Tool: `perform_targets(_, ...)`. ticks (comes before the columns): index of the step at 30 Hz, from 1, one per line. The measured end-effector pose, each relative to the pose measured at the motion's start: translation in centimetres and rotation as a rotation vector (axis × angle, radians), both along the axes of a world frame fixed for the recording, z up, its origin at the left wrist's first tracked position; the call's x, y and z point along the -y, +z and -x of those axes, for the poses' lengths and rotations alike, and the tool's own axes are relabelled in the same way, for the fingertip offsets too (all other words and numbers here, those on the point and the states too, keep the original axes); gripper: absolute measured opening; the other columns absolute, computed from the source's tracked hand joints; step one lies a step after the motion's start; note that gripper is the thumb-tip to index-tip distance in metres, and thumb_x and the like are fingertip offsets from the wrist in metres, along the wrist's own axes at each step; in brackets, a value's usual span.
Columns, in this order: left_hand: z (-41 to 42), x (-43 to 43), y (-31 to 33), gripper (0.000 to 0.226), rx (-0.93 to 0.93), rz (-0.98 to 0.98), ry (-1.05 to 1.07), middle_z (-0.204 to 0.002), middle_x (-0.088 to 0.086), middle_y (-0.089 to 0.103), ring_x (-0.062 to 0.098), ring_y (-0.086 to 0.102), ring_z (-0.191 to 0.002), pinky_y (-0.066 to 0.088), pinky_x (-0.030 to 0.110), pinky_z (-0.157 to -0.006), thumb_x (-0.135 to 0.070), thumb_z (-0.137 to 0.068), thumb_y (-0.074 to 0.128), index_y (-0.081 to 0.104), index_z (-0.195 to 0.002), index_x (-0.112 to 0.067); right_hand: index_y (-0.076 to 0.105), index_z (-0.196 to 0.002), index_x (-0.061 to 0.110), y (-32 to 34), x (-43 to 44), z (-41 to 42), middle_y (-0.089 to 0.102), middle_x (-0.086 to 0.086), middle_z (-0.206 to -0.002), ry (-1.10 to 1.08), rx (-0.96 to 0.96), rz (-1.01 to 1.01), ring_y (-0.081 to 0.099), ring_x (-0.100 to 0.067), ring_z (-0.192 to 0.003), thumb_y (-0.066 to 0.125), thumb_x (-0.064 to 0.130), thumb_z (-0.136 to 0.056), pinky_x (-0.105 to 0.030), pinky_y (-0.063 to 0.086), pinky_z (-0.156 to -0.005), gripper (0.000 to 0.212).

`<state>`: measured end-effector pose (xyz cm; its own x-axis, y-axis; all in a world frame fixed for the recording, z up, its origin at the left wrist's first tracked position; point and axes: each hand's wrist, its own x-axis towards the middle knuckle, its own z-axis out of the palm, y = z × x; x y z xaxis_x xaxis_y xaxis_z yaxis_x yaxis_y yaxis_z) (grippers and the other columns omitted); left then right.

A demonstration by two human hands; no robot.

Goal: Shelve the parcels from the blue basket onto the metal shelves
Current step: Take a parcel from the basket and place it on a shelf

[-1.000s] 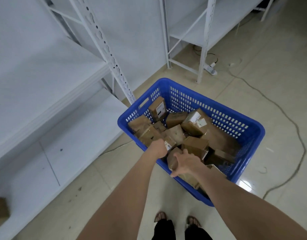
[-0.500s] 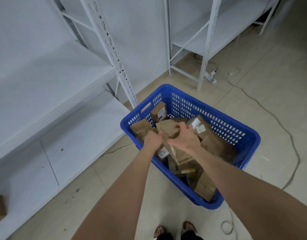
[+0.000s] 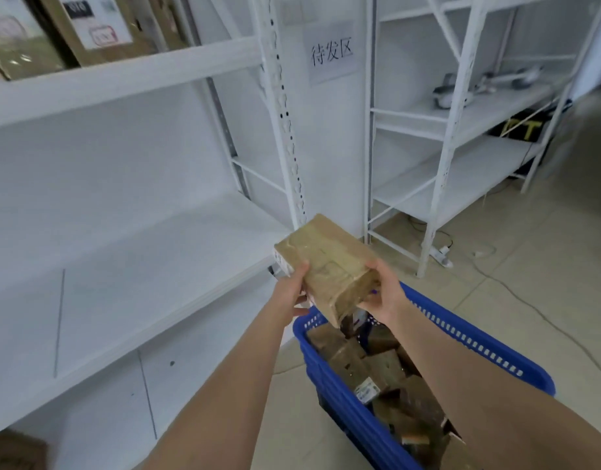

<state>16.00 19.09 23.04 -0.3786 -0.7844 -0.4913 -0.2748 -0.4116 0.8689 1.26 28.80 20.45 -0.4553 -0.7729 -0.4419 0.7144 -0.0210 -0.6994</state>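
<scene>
I hold a brown taped cardboard parcel (image 3: pixel 329 262) with both hands, lifted above the blue basket (image 3: pixel 475 344) and close to the corner of the white metal shelf (image 3: pixel 129 266). My left hand (image 3: pixel 290 293) grips its left side, thumb on top. My right hand (image 3: pixel 382 293) grips its near right end. Several brown parcels (image 3: pixel 377 368) lie in the basket below.
A perforated white upright (image 3: pixel 285 130) stands just behind the parcel. A second white rack (image 3: pixel 461 137) stands to the right with small devices on it. A cable and power strip (image 3: pixel 443 257) lie on the tiled floor. Boxes sit on the top left shelf (image 3: pixel 88 25) and one at the bottom left (image 3: pixel 14 451).
Both hands lifted one parcel out of the basket and raised it toward the shelf. The view tilted up from the basket to the shelves.
</scene>
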Motion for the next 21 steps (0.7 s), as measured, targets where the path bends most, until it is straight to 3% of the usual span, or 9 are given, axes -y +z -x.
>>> perform_targets(2,-2.5,1.3,1.5,0.064,-0.047,0.003,0.02,-0.119,0.009,0.056,0.031,0.057,-0.11,0.051,0.046,-0.09,-0.056,-0.085,0.06,0.047,-0.128,-0.01,0.057,-0.117,0.005,0.6,1.3,-1.5,0.054,-0.027,-0.129,0.05,0.044,0.034,0.061,-0.034,-0.1,0.074,0.03,-0.075,-0.043,0.05,-0.089,0.051)
perform_targets(3,-3.6,1.9,2.1,0.058,-0.083,-0.004,0.024,-0.111,0.007,0.059,0.029,0.059,-0.104,0.053,0.045,-0.085,-0.054,-0.085,0.062,0.05,-0.122,-0.01,0.057,-0.111,0.005,0.8,2.0,-2.4,0.057,-0.029,-0.124,0.078,0.072,0.082,0.063,-0.031,-0.089,0.075,0.031,-0.072,-0.04,0.051,-0.084,0.05)
perform_targets(5,-5.9,3.3,3.1,0.052,-0.145,-0.011,0.029,-0.105,0.007,0.062,0.027,0.063,-0.097,0.056,0.044,-0.08,-0.047,-0.083,0.067,0.053,-0.117,-0.009,0.056,-0.095,0.007,1.4,2.9,-4.3,0.067,-0.018,-0.081,0.103,0.105,0.126,0.062,-0.021,-0.062,0.066,0.028,-0.08,-0.033,0.053,-0.064,0.028)
perform_targets(6,-6.9,3.9,3.4,0.051,-0.165,-0.009,0.028,-0.105,0.008,0.063,0.027,0.063,-0.097,0.057,0.045,-0.081,-0.043,-0.082,0.069,0.054,-0.118,-0.009,0.055,-0.093,0.009,1.6,3.4,-5.1,0.065,-0.012,-0.074,0.112,0.115,0.121,0.063,-0.02,-0.06,0.061,0.026,-0.085,-0.033,0.054,-0.059,0.02)
perform_targets(8,-8.7,5.2,3.7,0.048,-0.163,0.04,0.029,-0.103,0.006,0.065,0.025,0.064,-0.094,0.056,0.045,-0.084,-0.034,-0.082,0.071,0.055,-0.12,-0.008,0.057,-0.101,0.007,1.6,4.2,-6.4,0.063,-0.013,-0.093,0.124,0.07,0.062,0.065,-0.027,-0.084,0.058,0.024,-0.089,-0.044,0.056,-0.079,0.021)
perform_targets(10,-10.4,6.2,4.1,0.047,-0.157,0.126,0.034,-0.103,0.006,0.066,0.021,0.063,-0.086,0.056,0.04,-0.081,-0.024,-0.081,0.073,0.055,-0.121,-0.009,0.057,-0.111,0.006,1.9,5.3,-7.7,0.061,-0.015,-0.107,0.175,-0.071,-0.05,0.061,-0.032,-0.1,0.062,0.03,-0.09,-0.046,0.046,-0.101,0.032)
perform_targets(15,-13.7,7.7,5.6,0.056,-0.056,0.365,-0.065,-0.105,-0.003,0.061,0.016,0.062,-0.09,0.053,0.029,-0.073,-0.006,-0.074,0.076,0.051,-0.124,-0.017,0.04,-0.142,0.014,3.0,8.1,-9.9,0.047,-0.011,-0.14,0.249,-0.273,-0.175,0.049,-0.035,-0.124,0.071,0.067,-0.068,-0.051,0.04,-0.106,0.096)
perform_targets(18,-14.7,7.8,6.1,0.057,-0.005,0.418,-0.06,-0.098,-0.01,0.058,0.009,0.061,-0.086,0.054,0.027,-0.069,-0.005,-0.074,0.077,0.049,-0.12,-0.022,0.04,-0.142,0.016,4.3,9.1,-11.0,0.046,-0.008,-0.142,0.29,-0.374,-0.195,0.046,-0.034,-0.127,0.067,0.069,-0.068,-0.053,0.037,-0.106,0.095)
perform_targets(21,-14.9,7.8,6.7,0.072,0.012,0.426,0.061,-0.109,-0.004,0.06,0.015,0.062,-0.098,0.055,0.029,-0.071,-0.021,-0.066,0.084,0.046,-0.127,-0.018,0.034,-0.145,0.021,4.4,9.8,-12.3,0.046,-0.01,-0.142,0.354,-0.492,-0.192,0.048,-0.031,-0.122,0.072,0.061,-0.07,-0.047,0.044,-0.095,0.093)
